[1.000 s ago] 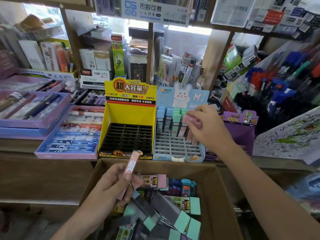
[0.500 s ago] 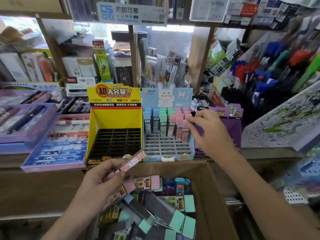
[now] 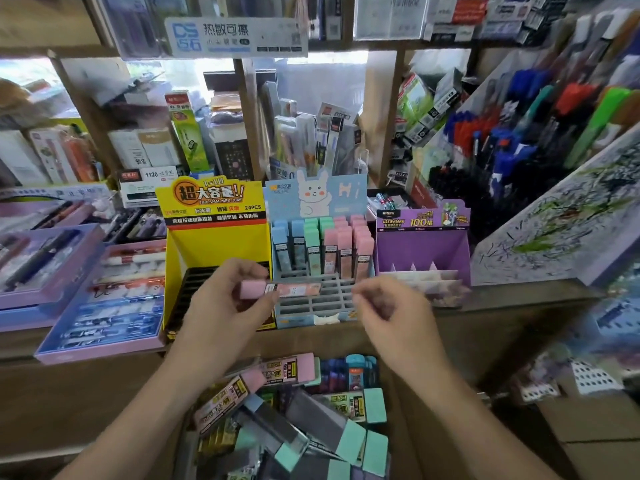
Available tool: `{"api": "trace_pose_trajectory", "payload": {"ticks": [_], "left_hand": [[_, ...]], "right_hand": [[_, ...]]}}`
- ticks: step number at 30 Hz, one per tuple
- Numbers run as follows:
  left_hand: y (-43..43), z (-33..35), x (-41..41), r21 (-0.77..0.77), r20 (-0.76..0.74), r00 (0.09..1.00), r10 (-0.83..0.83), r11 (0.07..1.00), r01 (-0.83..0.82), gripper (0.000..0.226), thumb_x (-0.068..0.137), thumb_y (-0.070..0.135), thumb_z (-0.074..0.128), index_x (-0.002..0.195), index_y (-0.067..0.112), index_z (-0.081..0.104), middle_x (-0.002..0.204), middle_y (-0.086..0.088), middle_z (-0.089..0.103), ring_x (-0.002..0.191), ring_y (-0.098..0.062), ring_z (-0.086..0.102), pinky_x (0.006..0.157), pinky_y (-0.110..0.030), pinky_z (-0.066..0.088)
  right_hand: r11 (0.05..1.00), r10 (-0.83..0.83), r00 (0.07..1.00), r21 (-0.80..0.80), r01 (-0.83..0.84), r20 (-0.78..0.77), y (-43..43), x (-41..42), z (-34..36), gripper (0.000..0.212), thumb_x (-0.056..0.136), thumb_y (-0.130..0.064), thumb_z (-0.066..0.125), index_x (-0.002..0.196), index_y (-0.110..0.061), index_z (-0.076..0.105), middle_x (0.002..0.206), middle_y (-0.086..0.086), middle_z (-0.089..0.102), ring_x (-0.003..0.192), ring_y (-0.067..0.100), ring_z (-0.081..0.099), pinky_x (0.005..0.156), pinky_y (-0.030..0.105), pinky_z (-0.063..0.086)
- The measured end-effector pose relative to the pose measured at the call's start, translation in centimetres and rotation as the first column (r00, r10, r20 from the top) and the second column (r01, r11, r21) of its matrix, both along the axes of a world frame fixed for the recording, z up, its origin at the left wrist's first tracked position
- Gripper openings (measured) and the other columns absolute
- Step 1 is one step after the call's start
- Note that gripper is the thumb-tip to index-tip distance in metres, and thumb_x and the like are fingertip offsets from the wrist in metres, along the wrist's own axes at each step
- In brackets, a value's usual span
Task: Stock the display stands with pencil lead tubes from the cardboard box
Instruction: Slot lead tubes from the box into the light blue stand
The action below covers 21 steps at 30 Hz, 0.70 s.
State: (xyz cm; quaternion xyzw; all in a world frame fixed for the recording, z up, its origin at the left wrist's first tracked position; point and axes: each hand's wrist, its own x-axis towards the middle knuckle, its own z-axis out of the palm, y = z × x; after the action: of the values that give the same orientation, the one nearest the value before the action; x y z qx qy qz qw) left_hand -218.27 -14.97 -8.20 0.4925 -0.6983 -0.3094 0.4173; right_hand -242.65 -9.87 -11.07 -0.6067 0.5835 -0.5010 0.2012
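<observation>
My left hand (image 3: 221, 303) pinches a pink pencil lead tube (image 3: 280, 289), held level in front of the stands. My right hand (image 3: 391, 313) hovers just right of the tube's end with loosely curled fingers and holds nothing. Behind them stands the light blue rabbit display stand (image 3: 315, 195), its back rows filled with blue, green and pink tubes (image 3: 322, 244) and its front grid slots bare. Left of it is the yellow display stand (image 3: 214, 244) with a black grid that holds no tubes. The cardboard box (image 3: 408, 403) below holds several loose tubes (image 3: 311, 410).
A purple display stand (image 3: 422, 244) sits to the right of the blue one. Lilac pen trays (image 3: 104, 299) lie on the left of the wooden shelf. A slanted rack of pens (image 3: 519, 133) rises at the right. Packed shelves fill the back.
My right hand left the pink tubes in the blue stand and drew back toward me. My left hand rose from the box and carried its pink tube up in front of the stands.
</observation>
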Motion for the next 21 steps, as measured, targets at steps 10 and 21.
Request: {"api": "trace_pose_trajectory", "payload": {"ticks": [10,21], "left_hand": [[-4.3,2.7,-6.8,-0.113,0.173,0.981,-0.093,0.987,0.113,0.021,0.089,0.026,0.079,0.093,0.035,0.062,0.083,0.016,0.067,0.069,0.001,0.060,0.059,-0.013,0.045],[-5.7,2.6,-9.6,-0.107,0.321,0.939,-0.121,0.981,0.162,0.017,0.090,0.021,0.078,0.093,0.031,0.065,0.079,0.020,0.066,0.070,0.014,0.060,0.058,-0.002,0.041]], "right_hand": [[0.923,-0.014,0.992,0.382,-0.037,0.129,0.7,-0.8,-4.6,0.013,0.097,-0.015,0.067,0.097,-0.027,0.073,0.089,-0.005,0.073,0.082,0.011,0.070,0.067,0.024,0.057],[0.910,0.007,0.992,0.410,-0.059,0.126,0.6,-1.3,-5.1,0.013,0.097,-0.018,0.066,0.095,-0.028,0.073,0.086,-0.005,0.073,0.077,0.008,0.069,0.065,0.019,0.053]]}}
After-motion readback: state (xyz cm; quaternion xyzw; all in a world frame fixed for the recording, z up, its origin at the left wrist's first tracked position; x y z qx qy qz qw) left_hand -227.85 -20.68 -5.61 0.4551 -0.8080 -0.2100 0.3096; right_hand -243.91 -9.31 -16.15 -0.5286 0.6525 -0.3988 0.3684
